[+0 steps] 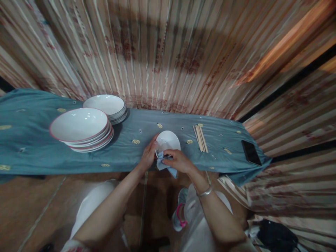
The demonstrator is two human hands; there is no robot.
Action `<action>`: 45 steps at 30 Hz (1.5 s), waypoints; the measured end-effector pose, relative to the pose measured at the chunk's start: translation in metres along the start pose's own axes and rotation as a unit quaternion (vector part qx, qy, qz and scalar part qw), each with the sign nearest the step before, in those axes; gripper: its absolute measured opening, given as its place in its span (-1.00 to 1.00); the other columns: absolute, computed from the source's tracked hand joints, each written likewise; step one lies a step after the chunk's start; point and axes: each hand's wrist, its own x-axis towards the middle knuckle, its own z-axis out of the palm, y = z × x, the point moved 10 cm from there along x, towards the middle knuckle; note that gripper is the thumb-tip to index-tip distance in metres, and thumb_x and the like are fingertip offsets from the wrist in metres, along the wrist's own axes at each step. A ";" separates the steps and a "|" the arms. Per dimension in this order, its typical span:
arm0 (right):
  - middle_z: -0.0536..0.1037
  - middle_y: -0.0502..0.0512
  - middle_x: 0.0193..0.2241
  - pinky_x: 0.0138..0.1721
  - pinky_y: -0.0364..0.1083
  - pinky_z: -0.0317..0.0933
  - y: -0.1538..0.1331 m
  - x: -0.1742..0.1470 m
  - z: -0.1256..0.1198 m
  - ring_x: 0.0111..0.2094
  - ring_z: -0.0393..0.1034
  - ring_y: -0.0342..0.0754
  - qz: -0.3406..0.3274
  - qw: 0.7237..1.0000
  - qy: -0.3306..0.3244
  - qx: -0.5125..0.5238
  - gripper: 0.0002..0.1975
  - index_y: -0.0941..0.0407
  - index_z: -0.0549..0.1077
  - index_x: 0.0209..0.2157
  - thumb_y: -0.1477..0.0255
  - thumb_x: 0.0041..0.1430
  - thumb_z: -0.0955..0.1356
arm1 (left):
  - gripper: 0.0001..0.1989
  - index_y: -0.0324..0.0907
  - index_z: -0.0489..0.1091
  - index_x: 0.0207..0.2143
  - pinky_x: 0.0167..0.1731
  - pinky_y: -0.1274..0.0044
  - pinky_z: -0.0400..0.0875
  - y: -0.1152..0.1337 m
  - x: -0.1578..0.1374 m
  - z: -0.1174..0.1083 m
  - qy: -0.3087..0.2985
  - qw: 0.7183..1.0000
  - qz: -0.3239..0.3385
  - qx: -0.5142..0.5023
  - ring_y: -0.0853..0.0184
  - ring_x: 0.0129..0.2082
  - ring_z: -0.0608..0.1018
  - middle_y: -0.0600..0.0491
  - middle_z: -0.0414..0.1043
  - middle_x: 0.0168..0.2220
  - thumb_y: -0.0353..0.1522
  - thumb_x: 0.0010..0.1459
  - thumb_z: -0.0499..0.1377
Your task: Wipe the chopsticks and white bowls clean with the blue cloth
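Note:
A small white bowl (169,139) is at the middle of the table's near side, its inside facing up and toward me. My left hand (149,153) is closed on the bowl's left rim, thumb on the edge and fingers behind it. A light blue cloth (168,168) is pinched in my right hand (178,160), pressed against the bowl's near rim, with one end hanging down. Part of the near rim is hidden by the cloth and fingers.
On the left stand a stack of red-rimmed bowls (78,124) and, behind it, a stack of dark-rimmed plates (105,104). Several wooden chopsticks (201,139) lie to the right of the bowl. A black phone (251,152) rests near the table's right end. Pleated curtains (162,56) hang behind.

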 end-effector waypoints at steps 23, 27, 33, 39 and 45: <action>0.61 -0.04 -0.50 -0.32 -0.12 0.31 0.052 -0.012 -0.063 -0.42 0.47 -0.07 0.088 0.832 0.245 0.491 -0.76 0.06 0.55 -0.48 0.35 -0.32 0.53 | -0.45 -0.21 0.20 0.16 0.18 0.21 0.09 0.002 -0.006 -0.053 0.067 0.965 0.066 0.245 0.12 0.20 0.26 -0.15 0.24 0.18 -0.15 0.17 0.02; 0.60 -0.04 -0.50 -0.34 -0.13 0.32 0.059 -0.019 -0.073 -0.46 0.46 -0.09 0.097 0.823 0.283 0.484 -0.76 0.07 0.54 -0.47 0.30 -0.27 0.50 | -0.58 -0.16 0.33 0.05 0.19 0.14 0.02 0.047 -0.040 -0.003 -0.050 0.901 0.257 0.347 0.12 0.22 0.21 -0.14 0.31 0.13 -0.23 0.16 0.10; 0.60 -0.01 -0.50 -0.33 -0.05 0.35 0.075 -0.032 -0.088 -0.39 0.50 0.01 0.110 0.813 0.336 0.463 -0.74 0.07 0.51 -0.43 0.26 -0.23 0.48 | -0.73 -0.12 0.42 -0.08 0.21 0.06 -0.16 0.042 -0.059 0.043 -0.169 0.859 0.258 0.408 0.16 0.01 0.43 -0.07 0.50 -0.11 -0.40 0.14 0.11; 0.59 -0.01 -0.54 -0.45 -0.09 0.32 0.086 -0.043 -0.089 -0.47 0.49 -0.02 0.125 0.796 0.372 0.461 -0.71 0.08 0.50 -0.45 0.25 -0.27 0.49 | -0.75 -0.11 0.49 -0.23 0.18 0.12 -0.09 0.043 -0.042 0.046 -0.183 0.876 0.214 0.392 0.22 -0.20 0.52 -0.02 0.56 -0.27 -0.46 0.17 0.03; 0.55 -0.08 -0.63 -0.54 -0.13 0.27 0.089 -0.053 -0.092 -0.62 0.39 -0.11 0.135 0.775 0.428 0.445 -0.70 0.06 0.50 -0.46 0.26 -0.32 0.50 | -0.80 -0.08 0.54 -0.33 0.16 0.14 -0.04 0.045 -0.008 0.010 -0.071 0.957 0.142 0.245 0.16 -0.21 0.54 0.00 0.59 -0.28 -0.35 0.11 0.10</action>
